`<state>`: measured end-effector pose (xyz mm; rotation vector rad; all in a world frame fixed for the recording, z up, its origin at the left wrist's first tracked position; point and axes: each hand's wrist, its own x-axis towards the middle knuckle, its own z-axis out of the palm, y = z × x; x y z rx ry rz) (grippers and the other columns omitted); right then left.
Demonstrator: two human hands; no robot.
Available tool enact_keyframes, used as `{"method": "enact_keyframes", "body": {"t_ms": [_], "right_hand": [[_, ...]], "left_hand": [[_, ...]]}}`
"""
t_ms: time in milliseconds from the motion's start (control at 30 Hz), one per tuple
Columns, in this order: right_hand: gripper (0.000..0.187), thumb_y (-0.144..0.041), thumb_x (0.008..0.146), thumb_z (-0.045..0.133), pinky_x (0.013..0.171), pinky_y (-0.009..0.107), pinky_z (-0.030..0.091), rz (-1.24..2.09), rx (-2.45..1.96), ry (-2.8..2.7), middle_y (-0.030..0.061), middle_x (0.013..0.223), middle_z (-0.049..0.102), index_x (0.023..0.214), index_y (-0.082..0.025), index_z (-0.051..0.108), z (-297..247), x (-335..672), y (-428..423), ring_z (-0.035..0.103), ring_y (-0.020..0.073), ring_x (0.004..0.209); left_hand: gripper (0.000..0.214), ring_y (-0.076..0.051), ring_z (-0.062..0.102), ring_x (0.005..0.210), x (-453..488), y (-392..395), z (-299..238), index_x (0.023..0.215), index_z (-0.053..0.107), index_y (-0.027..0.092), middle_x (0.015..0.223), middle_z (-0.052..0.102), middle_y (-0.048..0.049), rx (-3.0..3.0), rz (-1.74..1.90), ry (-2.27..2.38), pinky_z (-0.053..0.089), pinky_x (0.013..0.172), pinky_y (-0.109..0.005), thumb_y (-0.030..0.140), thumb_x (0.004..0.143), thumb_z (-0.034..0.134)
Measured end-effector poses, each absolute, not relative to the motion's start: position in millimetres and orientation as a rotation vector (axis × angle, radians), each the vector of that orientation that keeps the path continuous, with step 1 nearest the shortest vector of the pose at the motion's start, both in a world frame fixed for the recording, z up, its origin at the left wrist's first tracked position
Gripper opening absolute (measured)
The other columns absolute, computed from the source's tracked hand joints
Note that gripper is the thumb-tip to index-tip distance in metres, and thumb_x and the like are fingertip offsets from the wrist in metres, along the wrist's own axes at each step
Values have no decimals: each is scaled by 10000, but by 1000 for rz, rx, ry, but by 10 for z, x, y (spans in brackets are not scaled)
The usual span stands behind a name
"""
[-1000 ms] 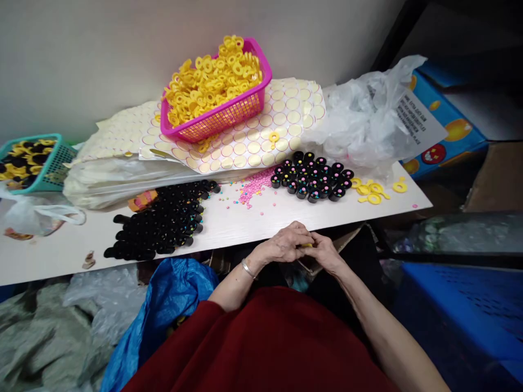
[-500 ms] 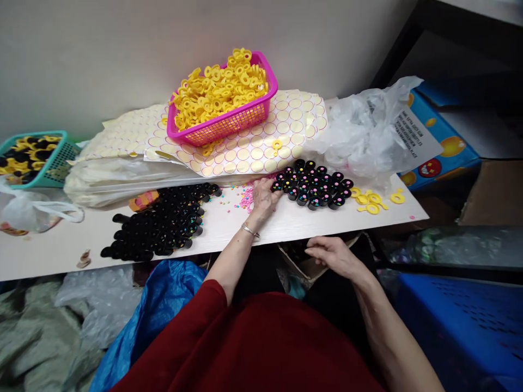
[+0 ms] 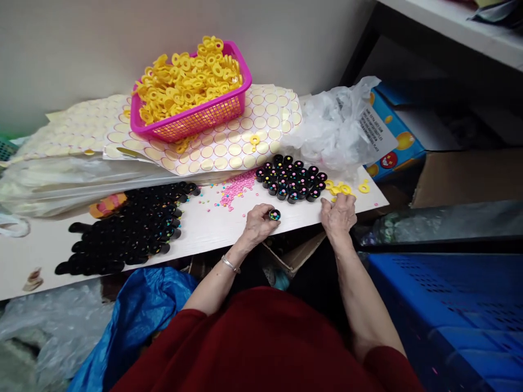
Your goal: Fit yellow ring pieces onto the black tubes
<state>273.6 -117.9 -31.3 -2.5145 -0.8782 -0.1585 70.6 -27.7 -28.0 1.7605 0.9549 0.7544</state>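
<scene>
My left hand (image 3: 257,224), with a bracelet at its wrist, grips a small round black cup (image 3: 274,216) just above the table's front edge. Pink, blue and yellow candy-like beads show inside the cup. My right hand (image 3: 340,216) reaches to the yellow ring-shaped pieces with tabs (image 3: 342,189); its thumb stands apart from the fingers, and the fingertips are at the nearest pieces. Between and beyond my hands, a cluster of black cups (image 3: 292,182) stands upright with beads in them. Loose pink beads (image 3: 239,186) lie spread left of that cluster.
Many more black cups (image 3: 131,228) stand packed on the left of the white table (image 3: 212,228). A pink basket (image 3: 196,122) heaped with yellow rings sits on sticker sheets (image 3: 229,149) at the back. Crumpled plastic bags (image 3: 335,120) and a blue box (image 3: 398,133) are at right.
My left hand has come nearer with one black cup from the cluster. My right hand has moved up from below the table edge to the yellow pieces. The view has shifted rightward.
</scene>
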Motion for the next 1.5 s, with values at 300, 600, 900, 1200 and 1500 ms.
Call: {"method": "enact_keyframes", "body": {"t_ms": [300, 600, 900, 1200, 1500], "right_hand": [[241, -167, 828, 355, 622, 328, 398, -252, -2472, -1179, 131, 757, 557, 736, -145, 576, -242, 2843, -1327, 550, 231, 743], [196, -327, 683, 694, 463, 257, 446, 639, -1498, -591, -20, 606, 572, 776, -188, 591, 41, 2020, -1372, 517, 107, 477], [305, -416, 728, 677, 525, 257, 476, 772, -1478, -894, 7, 831, 585, 971, -235, 645, 58, 1761, -1387, 513, 99, 591], [308, -388, 757, 650, 596, 263, 449, 780, -1542, -1184, 14, 854, 510, 1010, -212, 638, 29, 1826, -1268, 491, 115, 665], [206, -351, 787, 585, 599, 263, 448, 625, -1653, -1265, 27, 895, 495, 931, -203, 602, -34, 1948, -1101, 481, 115, 649]], "left_hand": [[256, -155, 541, 763, 797, -269, -438, 843, 664, 167, 802, 638, -21, 1923, 745, 949, 455, 737, -300, 193, 590, 695], [363, -107, 539, 702, 659, -471, -158, 940, 663, 159, 893, 651, -55, 1465, 995, 873, 440, 628, -246, 352, 638, 724], [344, -32, 437, 394, 650, -612, 123, 748, 634, 115, 480, 566, 37, 901, 773, 941, 307, 403, -158, 351, 534, 764], [249, -12, 385, 377, 703, -600, 138, 673, 593, 131, 430, 472, 95, 849, 798, 861, 322, 409, -144, 258, 514, 736], [208, -35, 424, 451, 747, -469, -43, 689, 655, 136, 514, 556, 45, 976, 923, 971, 343, 476, -178, 334, 634, 688]]}}
